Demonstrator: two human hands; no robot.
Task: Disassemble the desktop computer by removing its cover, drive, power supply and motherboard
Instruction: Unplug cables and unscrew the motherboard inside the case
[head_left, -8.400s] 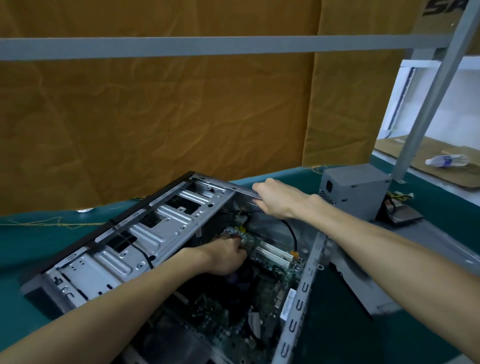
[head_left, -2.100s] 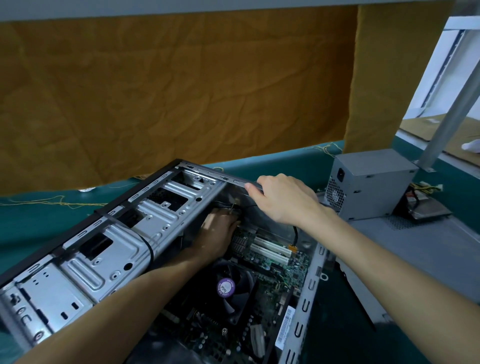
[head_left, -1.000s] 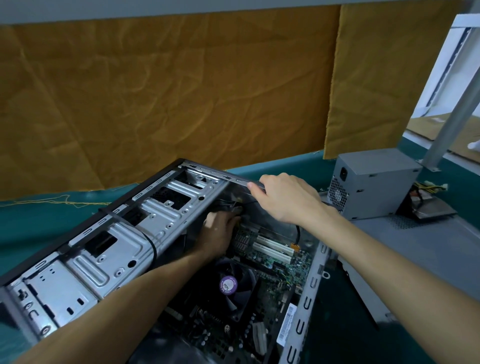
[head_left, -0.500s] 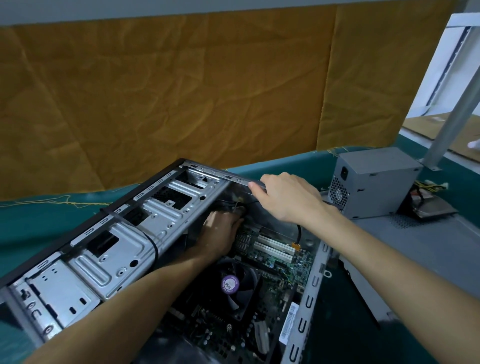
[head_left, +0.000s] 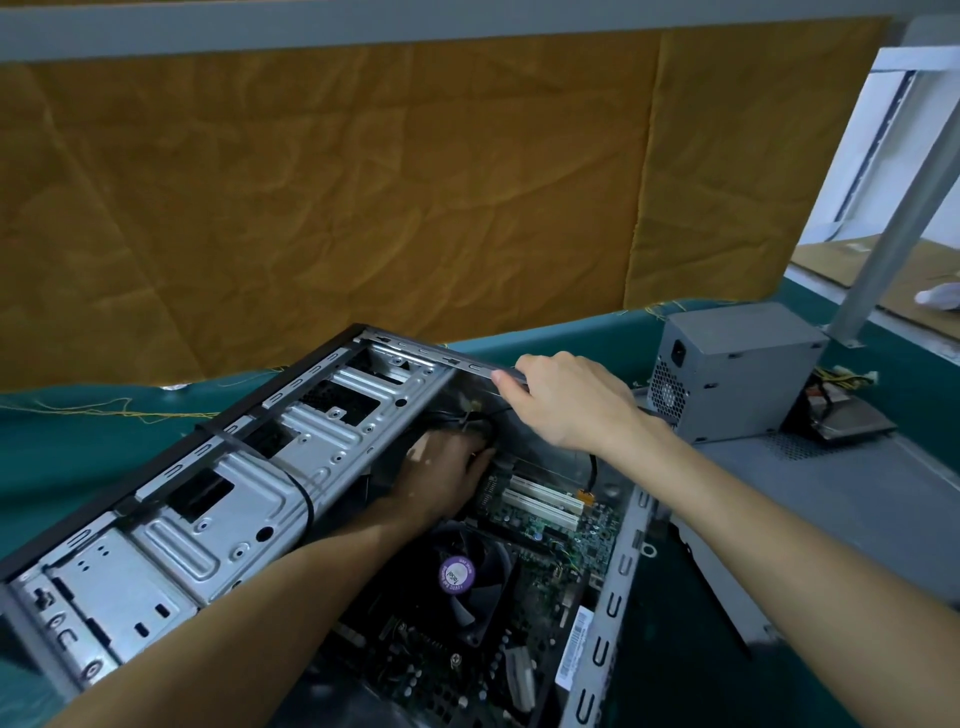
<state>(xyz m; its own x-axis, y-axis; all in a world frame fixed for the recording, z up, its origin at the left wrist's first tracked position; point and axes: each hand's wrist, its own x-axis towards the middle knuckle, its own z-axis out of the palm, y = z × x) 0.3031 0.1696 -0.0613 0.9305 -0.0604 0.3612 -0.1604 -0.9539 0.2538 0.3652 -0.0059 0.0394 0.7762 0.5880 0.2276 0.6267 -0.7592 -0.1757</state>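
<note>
Open computer case (head_left: 218, 499): top rear edge was clasped by the right hand (head_left: 566, 405); left hand (head_left: 441, 473) was buried beside the motherboard (head_left: 545, 525), its grip hidden; power supply (head_left: 737, 369) stood apart on the surface (head_left: 597, 332).

The open computer case (head_left: 218, 499) lies on the table (head_left: 78, 452), with the cloth backdrop (head_left: 322, 192) behind it. Inside the case, the motherboard (head_left: 550, 525) sits to the right of the drive cage (head_left: 171, 540), and the fan (head_left: 462, 577) rests on the board. The power supply (head_left: 737, 369) stands to the right of the case, on the removed cover panel (head_left: 841, 499), with a drive (head_left: 852, 421) just beside it further right.
</note>
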